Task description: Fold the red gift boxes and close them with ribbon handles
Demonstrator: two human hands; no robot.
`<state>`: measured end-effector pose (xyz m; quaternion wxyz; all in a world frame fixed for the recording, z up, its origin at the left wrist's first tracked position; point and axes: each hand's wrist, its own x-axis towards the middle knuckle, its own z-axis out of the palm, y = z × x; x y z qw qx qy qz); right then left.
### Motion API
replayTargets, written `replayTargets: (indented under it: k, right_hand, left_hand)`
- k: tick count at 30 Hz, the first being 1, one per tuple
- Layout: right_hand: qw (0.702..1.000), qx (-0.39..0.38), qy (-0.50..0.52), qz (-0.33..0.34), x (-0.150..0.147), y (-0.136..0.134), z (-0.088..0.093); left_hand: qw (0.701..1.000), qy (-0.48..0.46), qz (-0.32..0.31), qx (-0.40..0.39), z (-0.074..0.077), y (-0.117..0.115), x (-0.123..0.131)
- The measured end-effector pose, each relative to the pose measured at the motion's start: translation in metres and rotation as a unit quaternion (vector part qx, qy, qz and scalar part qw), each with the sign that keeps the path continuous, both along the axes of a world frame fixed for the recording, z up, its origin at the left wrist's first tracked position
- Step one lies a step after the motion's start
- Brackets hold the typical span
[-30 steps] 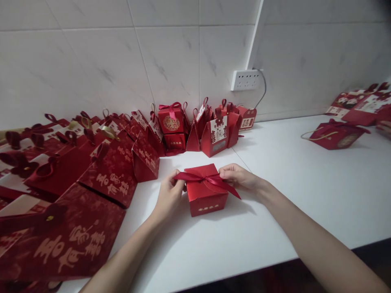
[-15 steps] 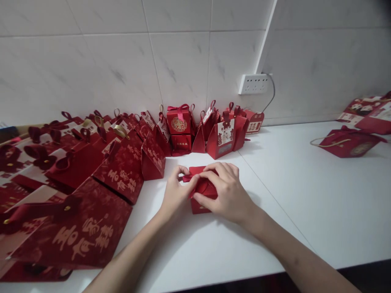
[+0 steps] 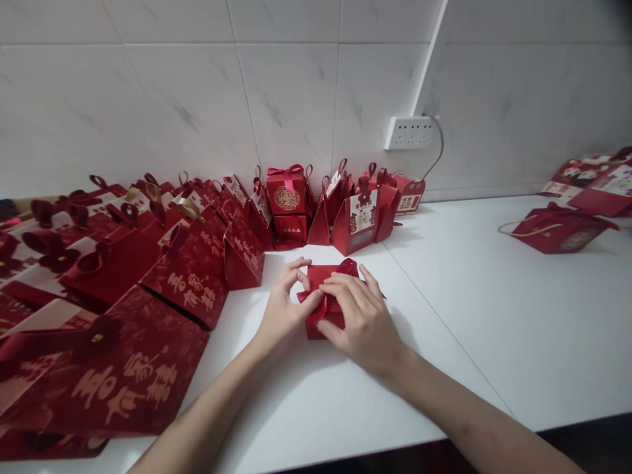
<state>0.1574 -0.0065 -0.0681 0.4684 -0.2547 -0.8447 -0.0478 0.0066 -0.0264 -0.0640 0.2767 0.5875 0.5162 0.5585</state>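
Note:
A small red gift box (image 3: 316, 330) stands on the white table in front of me, partly hidden under my hands. Dark red ribbon (image 3: 348, 266) loops over its top, and part of it shows near my left thumb. My left hand (image 3: 289, 303) is at the box's left side, thumb and fingers pinching the ribbon. Over the top and right of the box lies my right hand (image 3: 363, 319), its thumb and forefinger closed on the ribbon near the middle, with the little finger lifted away.
Many red gift bags (image 3: 138, 368) crowd the left side. Along the tiled wall stand stacked boxes (image 3: 287, 197) and more bags (image 3: 363, 220). At right lie a red box with a cord handle (image 3: 557, 229) and flat red packages (image 3: 592, 184). A power strip (image 3: 409, 133) hangs on the wall.
My right hand has shifted slightly and its fingers have spread. A ribbon loop now shows above the box's top, behind my right hand. The view has tilted a little.

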Motion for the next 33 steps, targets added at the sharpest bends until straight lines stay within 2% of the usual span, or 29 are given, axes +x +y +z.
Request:
replayTargets:
  k: [3,9,14,24,29,33]
  right_hand:
    - [1.000,-0.007,0.018,0.018,0.002,0.001,0.000]
    - [0.997,-0.021,0.060,0.053,0.006,0.001,0.004]
    - [0.994,0.017,0.002,0.112,0.009,-0.003,0.008]
    - [0.992,0.056,-0.016,0.110,0.008,-0.008,0.010]
    - [0.988,0.075,-0.031,0.129,0.008,-0.009,0.009]
    - [0.990,0.066,-0.043,0.115,0.008,-0.009,0.009]
  left_hand:
    - [0.999,-0.030,-0.026,-0.018,0.000,0.000,0.000]
    - [0.998,-0.057,0.006,-0.008,0.002,0.004,-0.003]
    - [0.998,-0.046,0.038,-0.015,0.008,0.004,-0.007]
    - [0.997,-0.061,-0.004,-0.050,0.008,0.001,-0.006]
    - [0.996,-0.068,0.001,-0.050,0.011,0.000,-0.003]
    - [0.996,-0.067,0.021,-0.062,0.014,0.000,-0.001]
